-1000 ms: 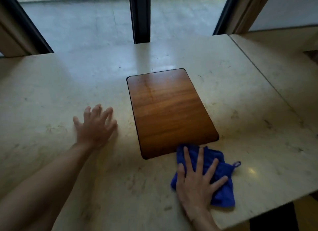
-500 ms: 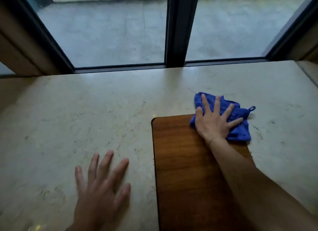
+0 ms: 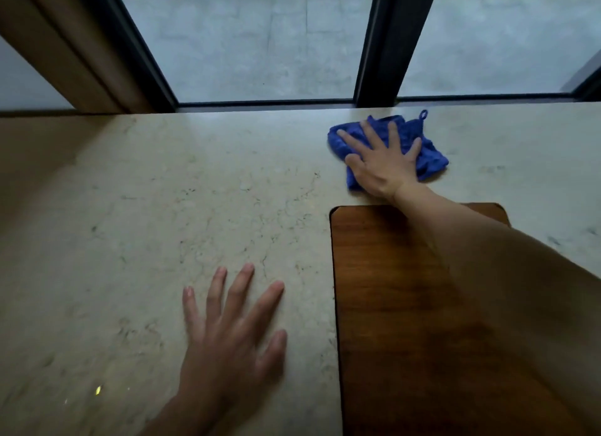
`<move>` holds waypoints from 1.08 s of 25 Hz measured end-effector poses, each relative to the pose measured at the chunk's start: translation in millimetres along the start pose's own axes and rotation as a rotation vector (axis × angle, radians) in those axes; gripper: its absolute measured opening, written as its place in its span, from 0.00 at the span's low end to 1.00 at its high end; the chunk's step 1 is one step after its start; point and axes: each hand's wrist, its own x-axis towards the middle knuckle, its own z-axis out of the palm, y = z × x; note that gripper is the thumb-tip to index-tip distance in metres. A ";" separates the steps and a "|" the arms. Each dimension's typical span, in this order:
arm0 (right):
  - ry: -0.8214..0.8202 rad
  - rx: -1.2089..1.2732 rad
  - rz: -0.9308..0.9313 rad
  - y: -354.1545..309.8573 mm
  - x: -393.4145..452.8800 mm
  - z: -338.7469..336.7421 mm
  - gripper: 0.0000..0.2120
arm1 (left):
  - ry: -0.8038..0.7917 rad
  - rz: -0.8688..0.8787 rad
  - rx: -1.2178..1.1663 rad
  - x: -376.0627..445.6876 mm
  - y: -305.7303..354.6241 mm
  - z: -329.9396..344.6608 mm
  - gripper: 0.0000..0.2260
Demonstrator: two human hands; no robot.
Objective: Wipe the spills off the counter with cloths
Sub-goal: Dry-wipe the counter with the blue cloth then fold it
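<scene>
Fingers (image 3: 240,292) of the left hand (image 3: 232,344) are being spread flat, grasping nothing, on the near counter (image 3: 130,224) as a brace. Beyond the wooden board (image 3: 390,305), the blue cloth (image 3: 429,156) is being pressed under the splayed right hand (image 3: 382,162), arm outstretched; even pressure and overlapping strokes are being called for near the window frame (image 3: 377,45).

Home, marble counter (image 3: 162,208) (balcony window (image 3: 260,39))

wooden board (image 3: 390,305) cut off below, partly under right forearm (image 3: 487,257)
</scene>
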 end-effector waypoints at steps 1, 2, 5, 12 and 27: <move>0.015 0.001 -0.026 -2.8 -27.7 6.4 0.23 | -0.016 -0.018 -0.003 0.1 1.9 -1.5 0.28; 0.025 0.000 -0.049 -6.2 -59.0 12.0 0.23 | -0.023 -0.040 0.001 -1.8 3.8 -3.0 0.28; 0.020 -0.005 -0.051 -10.2 -167.1 30.8 0.23 | -0.024 -0.045 0.022 -2.9 3.6 -3.6 0.27; -0.044 -0.023 0.127 -11.0 -449.9 82.6 0.26 | 0.085 -0.098 -0.148 -75.8 -11.4 -31.7 0.29; 0.039 0.103 0.534 -211.3 -513.4 131.8 0.25 | 0.013 -0.168 -0.009 -117.6 -182.3 -32.4 0.30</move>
